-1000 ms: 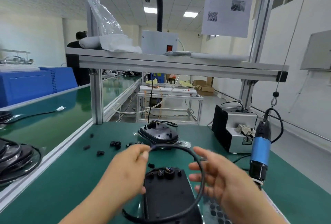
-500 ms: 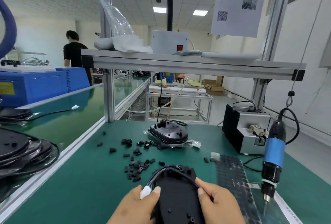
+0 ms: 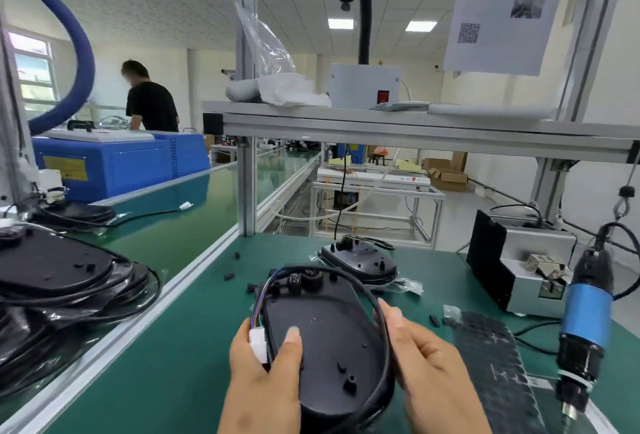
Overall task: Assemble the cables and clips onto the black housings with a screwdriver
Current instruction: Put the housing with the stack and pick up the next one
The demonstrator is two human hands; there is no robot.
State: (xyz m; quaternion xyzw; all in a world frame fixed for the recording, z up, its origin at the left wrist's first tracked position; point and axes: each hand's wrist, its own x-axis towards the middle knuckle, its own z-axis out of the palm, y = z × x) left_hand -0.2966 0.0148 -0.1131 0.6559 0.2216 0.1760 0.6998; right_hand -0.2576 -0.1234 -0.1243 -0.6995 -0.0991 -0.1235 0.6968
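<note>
Green matting [image 3: 180,357] covers the workbench, and nearest the camera both hands hold a black housing [image 3: 329,336] that sits tilted, its near end low and its far end raised above the mat. The left hand [image 3: 266,374] grips the housing's left edge, thumb laid flat on the top face and fingers curled beneath, with a white connector [image 3: 258,343] trapped between palm and rim. Thin coloured wires [image 3: 258,305] run from that connector up the left side. The right hand [image 3: 433,371] pinches the cable [image 3: 349,276] against the right rim, its fingers lying along the black loop that follows the housing's outline round the far end. Just right of the hands lies a dark studded tray [image 3: 491,347], and beside it a blue-bodied screwdriver [image 3: 585,315] hangs bit-down from a cord, touched by neither hand. Small black clips [image 3: 228,276] are scattered on the mat beyond the left hand. Farther back a second housing [image 3: 360,260] rests on clear plastic, with a grey box [image 3: 533,260] to its right. A stack of black parts [image 3: 52,267] fills the neighbouring belt on the left. Overhead, a metal shelf [image 3: 381,121] carries a white unit [image 3: 363,85] with a red switch, and a printed sheet [image 3: 498,10] hangs above. In the distance a person [image 3: 150,104] in a black shirt stands behind a blue machine [image 3: 114,163].
</note>
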